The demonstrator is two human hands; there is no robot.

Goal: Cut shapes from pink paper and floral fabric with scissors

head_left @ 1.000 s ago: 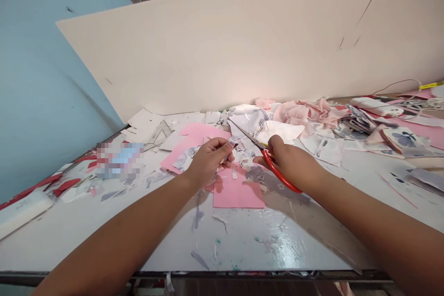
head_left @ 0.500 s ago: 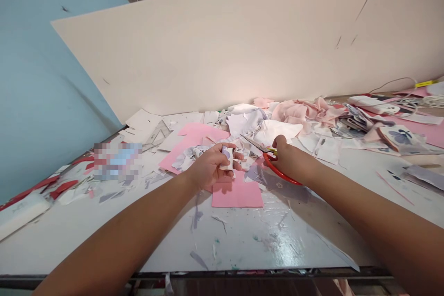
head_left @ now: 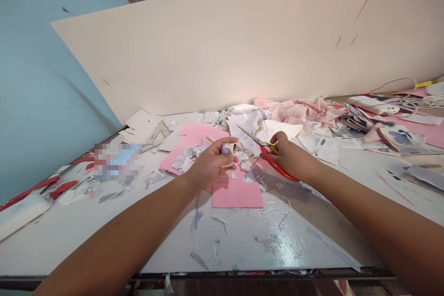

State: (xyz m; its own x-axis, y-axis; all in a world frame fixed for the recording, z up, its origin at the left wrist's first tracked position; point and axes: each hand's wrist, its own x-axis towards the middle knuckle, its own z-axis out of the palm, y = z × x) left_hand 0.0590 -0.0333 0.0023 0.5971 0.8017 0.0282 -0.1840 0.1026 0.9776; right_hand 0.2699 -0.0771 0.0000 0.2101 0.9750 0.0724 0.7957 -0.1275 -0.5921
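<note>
My left hand (head_left: 210,165) pinches a small white paper scrap with a lilac print (head_left: 228,154) between thumb and fingers. My right hand (head_left: 287,157) is shut on red-handled scissors (head_left: 277,169), whose steel blades (head_left: 251,136) point up and left toward the scrap. The blades stay a little apart from it. Below both hands lies a pink paper sheet (head_left: 237,194), partly hidden by my left hand. Torn white and printed scraps (head_left: 248,152) are heaped between my hands.
The white table (head_left: 243,240) is stained and strewn with scraps. Pink fabric (head_left: 305,113) and printed paper pieces (head_left: 400,138) lie at the back right. A clear plastic set square (head_left: 156,136) lies back left. A large pale board (head_left: 208,41) stands behind the table.
My left hand has turned the scrap more upright. The scissors have tilted, with their blades swung further up and closer to the scrap.
</note>
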